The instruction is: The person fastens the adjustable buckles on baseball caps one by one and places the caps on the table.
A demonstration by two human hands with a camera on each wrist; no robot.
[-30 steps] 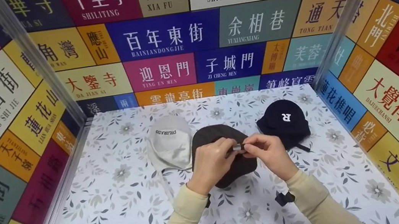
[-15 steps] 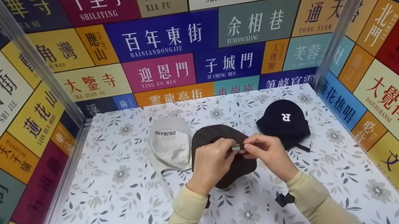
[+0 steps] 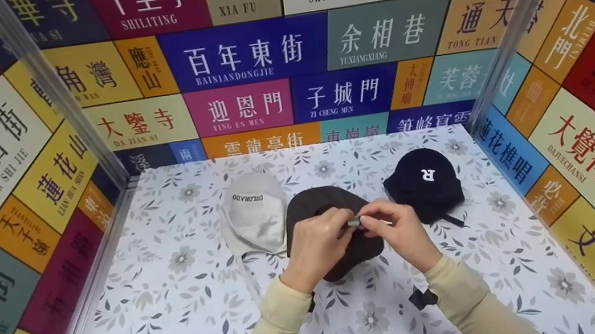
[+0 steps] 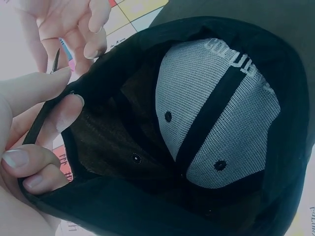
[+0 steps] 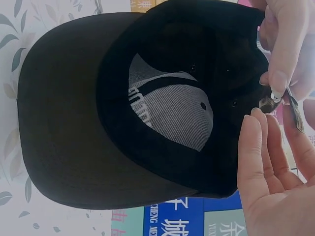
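A dark brown baseball cap point(image 3: 309, 203) is held over the table, its hollow inside turned up in both wrist views. My left hand point(image 3: 316, 245) grips the back of the cap. Its thumb and fingers pinch the strap point(image 4: 35, 125) near a small metal buckle point(image 3: 353, 221). Close beside it, my right hand point(image 3: 403, 232) has thumb and index finger together at the strap's free end point(image 5: 295, 115). The other right fingers point(image 5: 252, 147) are loosely bent below the buckle. The right thumb is mostly cut off in the right wrist view.
To the left lies a pale cap point(image 3: 255, 215) lettered COLORADO, with a long strap trailing forward. A black cap point(image 3: 420, 185) with a white R lies to the right. Printed panels point(image 3: 248, 53) wall the floral-covered table point(image 3: 160, 306) at the back and sides.
My right fingertips have shifted slightly left, closer to the buckle. Less of the dark strap shows between buckle and fingertips. The left hand and the caps stay almost unchanged.
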